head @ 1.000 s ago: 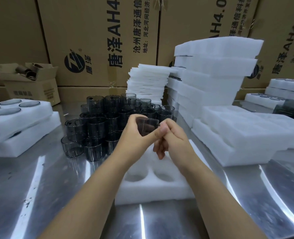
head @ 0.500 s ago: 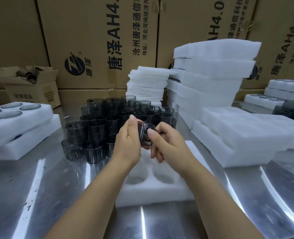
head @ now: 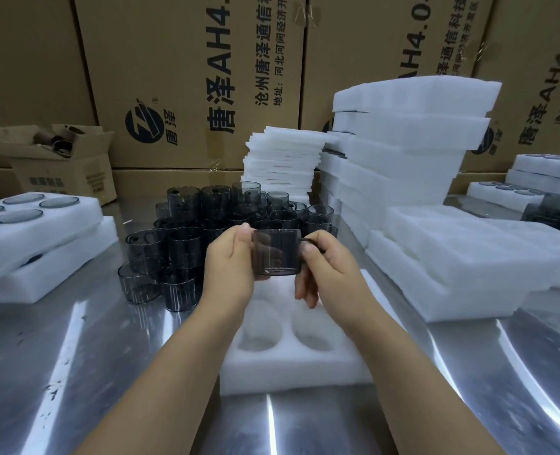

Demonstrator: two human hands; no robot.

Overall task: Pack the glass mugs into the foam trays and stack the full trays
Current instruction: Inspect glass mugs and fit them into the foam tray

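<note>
Head view: hands (head: 229, 267) (head: 332, 274) have turned mug (head: 275, 254) upright.

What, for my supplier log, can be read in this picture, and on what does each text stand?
"唐泽AH4", cut off above: centre-left carton.
"唐泽" beside a logo: same carton.
"沧州唐泽通信", cut off: same carton.
"地址:河北河间经济开", cut off: same carton.
"4.0-" and "泽通信科技", both partial: next carton.
"唐泽AH4.0-": far-right carton.
Small box at left: print too blurred to read.
</note>
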